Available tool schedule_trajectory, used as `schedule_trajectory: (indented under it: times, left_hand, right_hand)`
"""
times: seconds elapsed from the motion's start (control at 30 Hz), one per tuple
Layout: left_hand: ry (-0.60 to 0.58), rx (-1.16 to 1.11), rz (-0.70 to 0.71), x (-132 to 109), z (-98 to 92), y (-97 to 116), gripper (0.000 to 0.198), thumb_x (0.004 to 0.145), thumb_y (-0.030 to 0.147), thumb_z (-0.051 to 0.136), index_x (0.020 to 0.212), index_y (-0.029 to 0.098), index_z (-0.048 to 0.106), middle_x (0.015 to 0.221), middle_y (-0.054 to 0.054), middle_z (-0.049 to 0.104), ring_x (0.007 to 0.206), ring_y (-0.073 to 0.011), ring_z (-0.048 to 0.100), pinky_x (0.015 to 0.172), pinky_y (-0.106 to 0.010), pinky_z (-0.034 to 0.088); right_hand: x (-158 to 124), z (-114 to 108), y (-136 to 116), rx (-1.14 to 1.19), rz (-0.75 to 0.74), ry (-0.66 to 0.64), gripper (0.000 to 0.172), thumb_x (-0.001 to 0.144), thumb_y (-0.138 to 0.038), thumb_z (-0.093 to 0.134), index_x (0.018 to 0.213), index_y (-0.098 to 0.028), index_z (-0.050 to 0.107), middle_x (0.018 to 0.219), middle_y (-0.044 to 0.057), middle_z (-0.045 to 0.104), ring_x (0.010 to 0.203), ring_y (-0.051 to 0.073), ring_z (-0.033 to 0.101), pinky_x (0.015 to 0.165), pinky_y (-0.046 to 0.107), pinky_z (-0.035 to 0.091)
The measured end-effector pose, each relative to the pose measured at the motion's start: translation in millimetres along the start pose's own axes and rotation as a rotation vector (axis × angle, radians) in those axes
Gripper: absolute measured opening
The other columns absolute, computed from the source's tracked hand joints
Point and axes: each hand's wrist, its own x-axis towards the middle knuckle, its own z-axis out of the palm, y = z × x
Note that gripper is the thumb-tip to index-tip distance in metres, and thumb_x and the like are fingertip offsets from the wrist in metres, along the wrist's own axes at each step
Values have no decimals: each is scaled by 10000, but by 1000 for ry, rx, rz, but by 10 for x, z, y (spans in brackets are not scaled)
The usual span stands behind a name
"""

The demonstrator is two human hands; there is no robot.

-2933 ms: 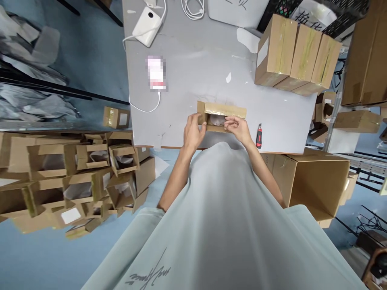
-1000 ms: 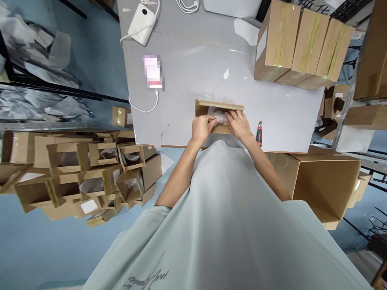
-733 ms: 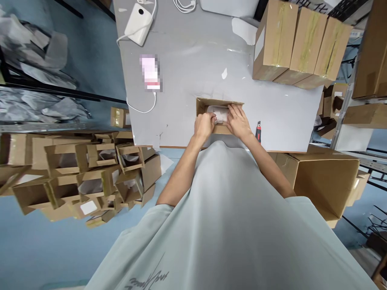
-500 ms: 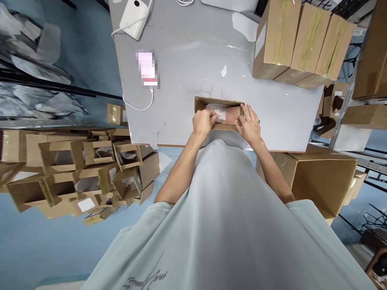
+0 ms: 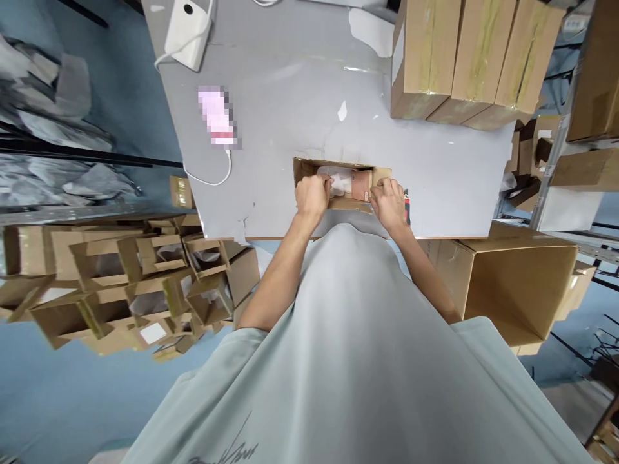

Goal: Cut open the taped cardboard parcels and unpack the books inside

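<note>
Left hand (image 5: 312, 195), fingers curled in, fingertips at translucent wrapping (image 5: 341, 179) inside an open carton (image 5: 348, 204); hold on it not discernible. Right hand (image 5: 388, 201), fingers loosely bent, at the carton's right end, grip likewise unclear. Pink box (image 5: 360, 185) in the carton, between the hands; carton on grey bench (image 5: 271, 129), red-and-black cutter (image 5: 407, 207) beside right hand, partly hidden.
</note>
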Motion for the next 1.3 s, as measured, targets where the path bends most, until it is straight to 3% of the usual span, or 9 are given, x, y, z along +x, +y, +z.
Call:
schedule_trajectory:
  times: [0.1, 0.23, 0.37, 0.5, 0.67, 0.83, 0.93, 1.13, 1.3]
  left_hand:
    - [50, 119, -17, -7, -25, 42, 216, 1011, 238, 654, 1015, 227, 870, 1167, -140, 852, 1112, -403, 783, 1006, -526, 581]
    - [55, 115, -63, -17, -29, 55, 105, 946, 304, 800, 979, 232, 869, 1143, -144, 860, 1065, -411, 788, 1001, -529, 594]
    - [-33, 58, 3, -63, 22, 105, 158, 996, 278, 744, 1036, 261, 896, 1092, -120, 873, 1060, -393, 797, 1025, -509, 584]
    - [-128, -2, 107, -115, 138, 267, 254, 1042, 255, 664, 1143, 252, 897, 1194, -104, 876, 1099, -343, 797, 1049, -444, 572]
    - [-246, -19, 137, -125, 260, 459, 253, 1035, 303, 694, 1192, 219, 873, 1197, -108, 860, 1101, -293, 780, 1002, -365, 568]
    - [-218, 116, 30, -101, 316, 560, 333, 1011, 448, 782, 1185, 174, 857, 1218, -181, 844, 1153, -354, 771, 998, -411, 567]
    - [-202, 208, -3, -104, 295, 614, 326, 1033, 367, 715, 1228, 144, 854, 1214, -224, 840, 1184, -386, 775, 1016, -444, 565]
    - [-96, 246, 12, -276, -121, 691, 219, 996, 254, 688, 1079, 154, 863, 1151, -211, 844, 1096, -378, 806, 938, -429, 578]
    - [132, -228, 167, -561, -706, 514, 190, 950, 387, 778, 960, 208, 841, 1032, -95, 851, 898, -249, 793, 872, -350, 606]
  right_hand:
    - [63, 21, -24, 7, -14, -30, 382, 1145, -241, 471, 1316, -214, 810, 1444, 207, 657, 1445, 408, 490, 1278, 650, 423]
    - [117, 58, -40, 29, -67, -69, 411, 1137, -254, 489, 1428, -196, 773, 1500, 213, 637, 1515, 428, 442, 1335, 688, 355]
    - [117, 67, -68, 6, -69, -49, 398, 1162, -257, 481, 1458, -165, 731, 1508, 232, 626, 1528, 416, 448, 1318, 657, 391]
    - [105, 63, -116, -56, -13, -68, 379, 1168, -276, 494, 1441, -134, 716, 1560, 264, 581, 1560, 424, 421, 1310, 629, 390]
    - [122, 111, -83, -17, 1, -46, 429, 1166, -244, 476, 1529, -215, 703, 1563, 208, 563, 1513, 393, 448, 1244, 567, 429]
    - [148, 202, 1, 41, -7, 12, 537, 1110, -142, 499, 1582, -304, 697, 1502, 163, 595, 1447, 361, 496, 1212, 544, 462]
    - [131, 221, -4, 81, -28, 73, 561, 1084, -157, 528, 1621, -243, 665, 1490, 187, 617, 1431, 369, 513, 1222, 558, 463]
    - [15, 139, -66, 230, -28, 205, 523, 1092, -246, 509, 1577, -137, 672, 1428, 216, 708, 1369, 357, 616, 1251, 568, 483]
    - [-131, -78, -191, 490, -13, 318, 432, 1096, -385, 549, 1376, -164, 791, 1376, 200, 793, 1324, 351, 707, 1203, 549, 550]
